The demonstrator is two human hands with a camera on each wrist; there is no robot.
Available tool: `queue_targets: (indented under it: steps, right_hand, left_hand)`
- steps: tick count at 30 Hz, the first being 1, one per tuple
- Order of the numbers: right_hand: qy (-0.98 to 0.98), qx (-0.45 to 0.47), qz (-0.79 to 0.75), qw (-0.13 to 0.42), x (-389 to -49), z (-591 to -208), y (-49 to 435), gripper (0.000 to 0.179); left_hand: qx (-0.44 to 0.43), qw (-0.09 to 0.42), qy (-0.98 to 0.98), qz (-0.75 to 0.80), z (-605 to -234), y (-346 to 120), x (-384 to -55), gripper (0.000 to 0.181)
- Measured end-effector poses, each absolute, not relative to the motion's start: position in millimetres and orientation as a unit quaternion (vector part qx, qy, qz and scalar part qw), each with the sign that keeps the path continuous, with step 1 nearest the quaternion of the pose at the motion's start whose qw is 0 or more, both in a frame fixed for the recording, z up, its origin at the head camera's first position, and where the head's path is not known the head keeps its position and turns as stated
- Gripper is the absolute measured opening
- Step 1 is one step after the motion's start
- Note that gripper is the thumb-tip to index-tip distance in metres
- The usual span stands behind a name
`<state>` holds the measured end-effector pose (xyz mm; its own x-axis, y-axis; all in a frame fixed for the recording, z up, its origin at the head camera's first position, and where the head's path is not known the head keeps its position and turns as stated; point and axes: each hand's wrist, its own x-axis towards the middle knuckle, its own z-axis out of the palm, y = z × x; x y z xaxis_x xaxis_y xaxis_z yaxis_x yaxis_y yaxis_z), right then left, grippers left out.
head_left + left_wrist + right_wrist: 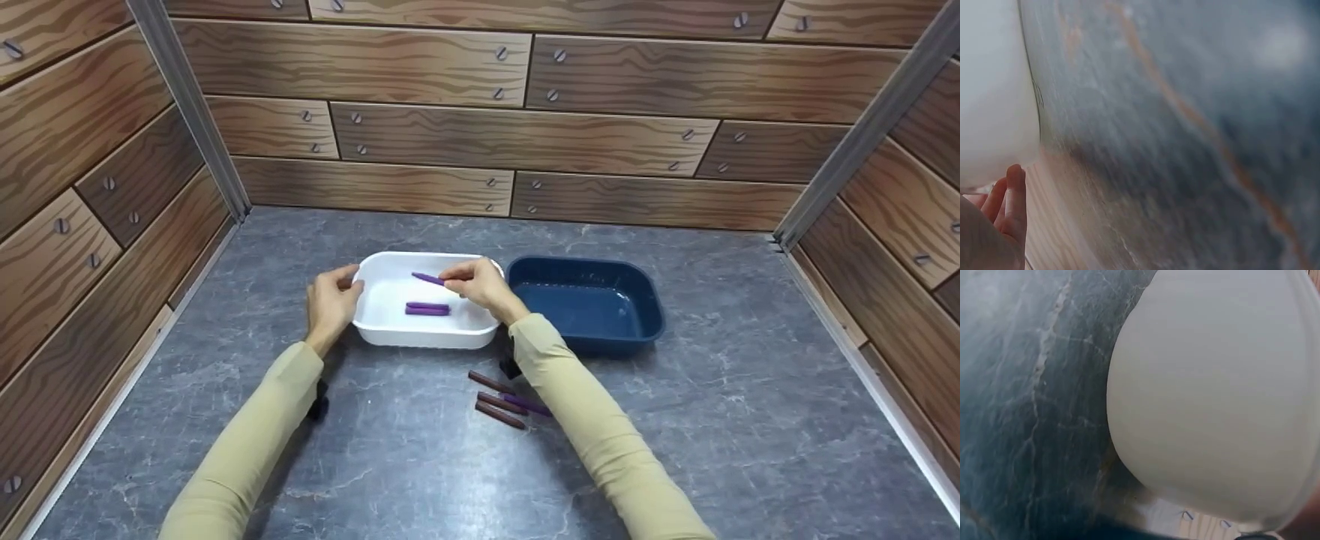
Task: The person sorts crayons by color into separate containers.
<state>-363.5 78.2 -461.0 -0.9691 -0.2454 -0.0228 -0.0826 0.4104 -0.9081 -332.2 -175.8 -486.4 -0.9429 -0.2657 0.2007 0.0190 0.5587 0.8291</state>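
A white tray [427,341] stands near the middle of the table, with two purple crayons [427,309] lying side by side in it. My right hand [480,285] pinches another purple crayon [427,278] over the tray's right half, its tapered tip pointing left. At the tray's left side, my left hand [332,300] holds the rim between thumb and fingers. The left wrist view shows its fingers [1015,197] beside the white wall. In the right wrist view the tray's outer wall [1207,394] fills much of the picture and hides the crayons.
A dark blue tray [649,300] stands just right of the white one. Several brown crayons [500,415] and a purple crayon [529,406] lie on the table in front, partly covered by the right forearm. Wood-patterned walls [420,135] enclose the grey marbled table [390,465].
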Motion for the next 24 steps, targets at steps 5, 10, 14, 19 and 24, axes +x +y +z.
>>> queue_targets:
  steps: [5, 10, 14, 19, 24]
  right_hand:
    - [0.827, -0.099, -0.549, 0.078, -366.8, -467.0, 72.3, 0.02]
    - [0.826, -0.093, -0.55, 0.075, -369.0, -472.9, 66.8, 0.019]
    - [0.834, -0.093, -0.541, 0.055, -370.3, -476.0, 63.8, 0.018]
    - [0.844, -0.087, -0.528, 0.038, -370.5, -476.9, 63.2, 0.017]
    - [0.858, -0.089, -0.505, 0.035, -370.7, -478.9, 64.2, 0.017]
  left_hand:
    - [0.075, 0.157, -0.87, -0.462, -486.9, -176.4, -332.4, 0.035]
    - [0.079, 0.156, -0.871, -0.459, -486.3, -176.3, -331.6, 0.034]
    - [0.083, 0.155, -0.872, -0.456, -485.6, -176.2, -331.3, 0.034]
    - [0.079, 0.151, -0.872, -0.46, -484.6, -175.7, -332.9, 0.035]
    - [0.08, 0.144, -0.874, -0.457, -485.4, -175.5, -334.0, 0.035]
